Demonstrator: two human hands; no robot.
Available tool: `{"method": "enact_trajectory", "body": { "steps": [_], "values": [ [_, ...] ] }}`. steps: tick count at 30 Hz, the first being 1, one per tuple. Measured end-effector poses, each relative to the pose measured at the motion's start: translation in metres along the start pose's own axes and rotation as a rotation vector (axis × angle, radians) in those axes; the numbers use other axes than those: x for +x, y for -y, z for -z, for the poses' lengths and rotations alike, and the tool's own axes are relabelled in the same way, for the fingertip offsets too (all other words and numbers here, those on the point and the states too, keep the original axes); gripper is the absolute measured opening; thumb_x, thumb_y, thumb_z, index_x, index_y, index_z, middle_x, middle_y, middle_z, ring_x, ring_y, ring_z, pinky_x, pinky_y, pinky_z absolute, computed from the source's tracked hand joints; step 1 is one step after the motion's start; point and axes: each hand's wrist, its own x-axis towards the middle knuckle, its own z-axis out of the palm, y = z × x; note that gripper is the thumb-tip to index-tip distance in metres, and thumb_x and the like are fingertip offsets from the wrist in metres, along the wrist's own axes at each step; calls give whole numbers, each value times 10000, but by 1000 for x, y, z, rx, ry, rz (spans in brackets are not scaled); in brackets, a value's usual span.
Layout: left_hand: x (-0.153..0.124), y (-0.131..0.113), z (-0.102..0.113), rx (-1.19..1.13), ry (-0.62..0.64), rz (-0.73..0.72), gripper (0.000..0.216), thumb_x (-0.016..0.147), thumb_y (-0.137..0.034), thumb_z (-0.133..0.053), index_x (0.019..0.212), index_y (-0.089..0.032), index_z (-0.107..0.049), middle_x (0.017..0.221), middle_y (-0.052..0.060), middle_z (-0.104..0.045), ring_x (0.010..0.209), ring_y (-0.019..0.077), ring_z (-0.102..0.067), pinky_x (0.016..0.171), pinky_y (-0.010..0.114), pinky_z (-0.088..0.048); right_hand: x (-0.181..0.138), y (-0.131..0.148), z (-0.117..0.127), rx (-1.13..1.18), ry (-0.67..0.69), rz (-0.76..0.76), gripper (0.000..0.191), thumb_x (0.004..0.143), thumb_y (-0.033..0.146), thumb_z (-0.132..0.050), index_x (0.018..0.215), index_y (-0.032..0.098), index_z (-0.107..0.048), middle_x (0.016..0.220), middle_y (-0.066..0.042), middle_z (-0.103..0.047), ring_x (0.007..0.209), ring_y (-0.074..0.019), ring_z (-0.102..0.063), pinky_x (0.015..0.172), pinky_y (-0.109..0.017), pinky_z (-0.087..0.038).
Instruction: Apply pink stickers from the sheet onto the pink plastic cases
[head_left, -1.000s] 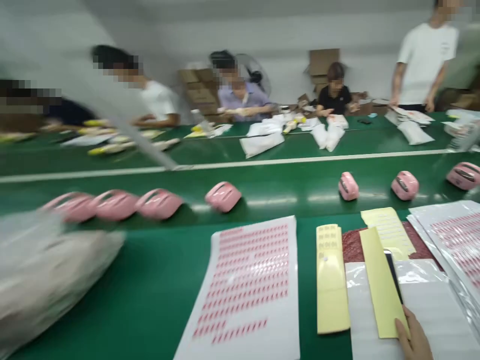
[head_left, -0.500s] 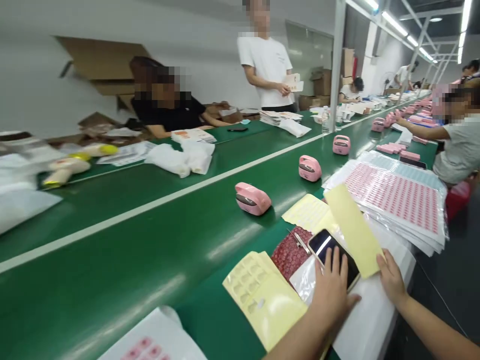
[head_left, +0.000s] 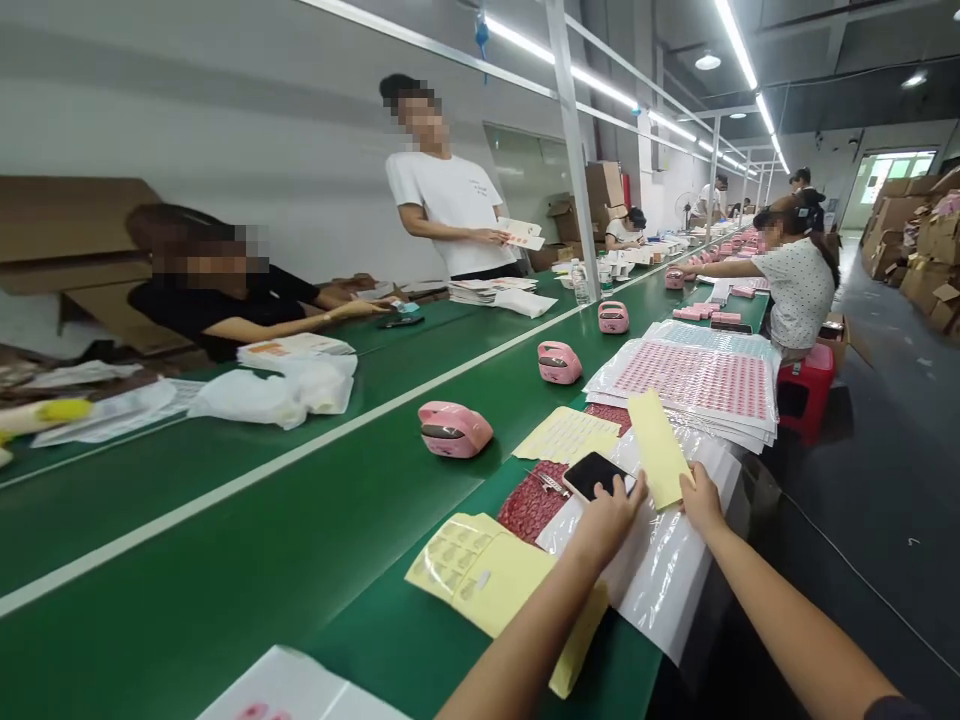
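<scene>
My left hand (head_left: 606,515) has its fingers and thumb bent around the near right end of a smartphone (head_left: 596,474) with a dark screen and pale case. In my right hand (head_left: 703,498), a long yellow paper strip (head_left: 658,445) is pinched by its near end. Under the phone lie a clear-covered white sheet (head_left: 660,570) and a dark red patterned piece (head_left: 531,505). A small metal tool (head_left: 550,484), too small to name surely, rests on the red piece. Yellow sticker sheets (head_left: 450,560) lie to the left, partly behind my left forearm.
Pink handled devices (head_left: 455,430) stand in a row on the green belt (head_left: 300,540). Stacked printed sheets (head_left: 690,385) lie beyond my hands. Co-workers sit or stand across and farther along, one in a white T-shirt (head_left: 450,210). A red stool (head_left: 806,395) stands right.
The view has swung right and up. My left hand, earlier spread flat over the phone, now curls at its end, and the phone has turned. The right hand still holds the yellow strip.
</scene>
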Motion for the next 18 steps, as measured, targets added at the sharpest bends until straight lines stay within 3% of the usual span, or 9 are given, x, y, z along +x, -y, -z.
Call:
{"method": "enact_trajectory", "body": {
  "steps": [4,9,14,18],
  "values": [
    [-7,29,30,-55,-154,126,496,780,-55,-303,1252,-194,-371,1104,110,-584,939,207,-582,755,310,-480,2,-2,6,-75,78,79,354,706,225,-393,1045,171,-480,774,-20,-573,618,-150,-558,542,-266,-463],
    [-22,49,59,-131,-360,181,415,774,-123,-313,1130,-196,-513,1153,52,-565,1082,205,-498,877,309,-428,4,-4,10,-214,226,187,439,628,77,-403,1011,208,-572,739,6,-579,704,-145,-562,684,-257,-455],
    [-32,58,77,-719,-436,100,268,634,-176,-504,834,-241,-670,950,25,-650,982,227,-550,894,363,-417,8,-6,7,-389,236,279,369,644,33,-409,911,157,-632,889,-98,-551,819,-207,-547,778,-333,-430],
    [-27,63,79,-917,-439,129,168,614,-347,-614,687,-206,-670,758,50,-611,811,226,-590,761,364,-477,6,-7,4,-477,222,395,300,638,6,-442,798,162,-643,1066,-138,-523,1033,-285,-445,876,-429,-363]
  ]
}}
